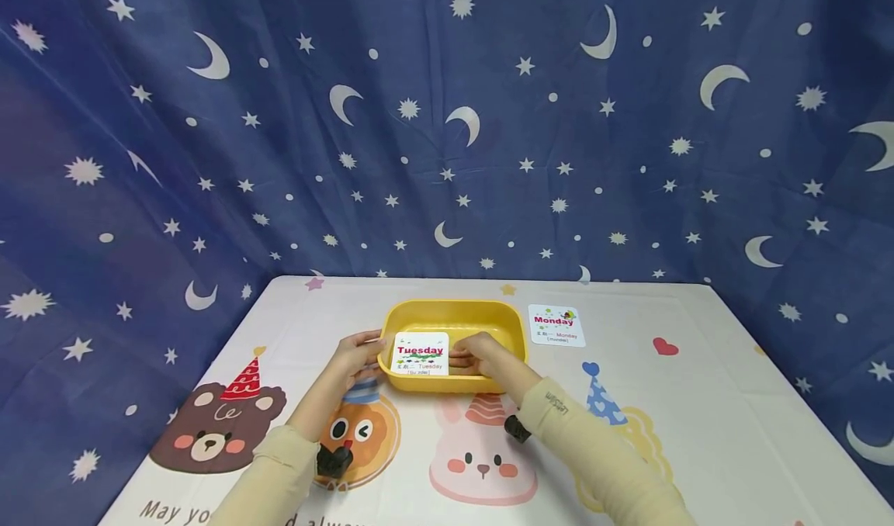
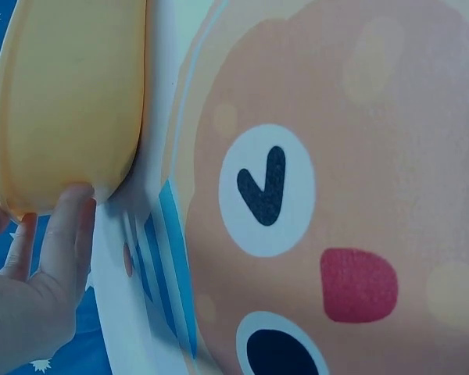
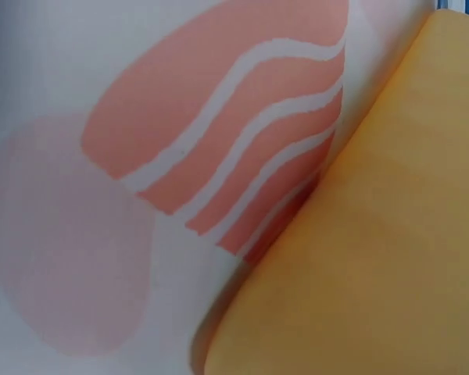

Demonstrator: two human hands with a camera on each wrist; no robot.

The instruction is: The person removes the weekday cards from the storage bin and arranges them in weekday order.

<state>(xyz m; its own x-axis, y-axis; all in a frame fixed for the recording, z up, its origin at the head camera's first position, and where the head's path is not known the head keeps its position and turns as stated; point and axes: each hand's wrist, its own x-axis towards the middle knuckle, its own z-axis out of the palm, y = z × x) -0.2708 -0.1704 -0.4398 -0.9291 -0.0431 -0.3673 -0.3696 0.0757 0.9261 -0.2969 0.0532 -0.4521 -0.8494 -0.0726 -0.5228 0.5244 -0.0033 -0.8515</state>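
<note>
Near edge of the table [image 1: 740, 433]: white printed cloth, part of a line of dark lettering, nearer than the yellow tray [image 1: 440, 385] and off its left end. Cream sleeves [image 1: 580, 441] come in on both sides. Next row out, prints: brown bear [image 1: 208, 441] left of the tray, orange face [image 1: 377, 425] just before its left end, pink rabbit [image 1: 483, 464] in front of its middle, blue party hat [image 1: 604, 398] to its right.

Left grip [image 1: 355, 359]: fingers apart, fingertips against the tray's left end. Right grip [image 1: 482, 354]: reaching in over the tray's near rim, fingers bent at the right edge of the Tuesday card [image 1: 421, 353]. Can't tell if it's pinching; right wrist view shows only tray and cloth. Tuesday card is in the tray's left half, face visible, between the two grips.

Monday card [image 1: 556, 326]: on the cloth, just right of the tray's far right corner. Red heart print [image 1: 665, 347] further right.

Beyond the tray and table: dark blue curtain [image 1: 419, 146], white moons and stars, wrapping round both sides.
</note>
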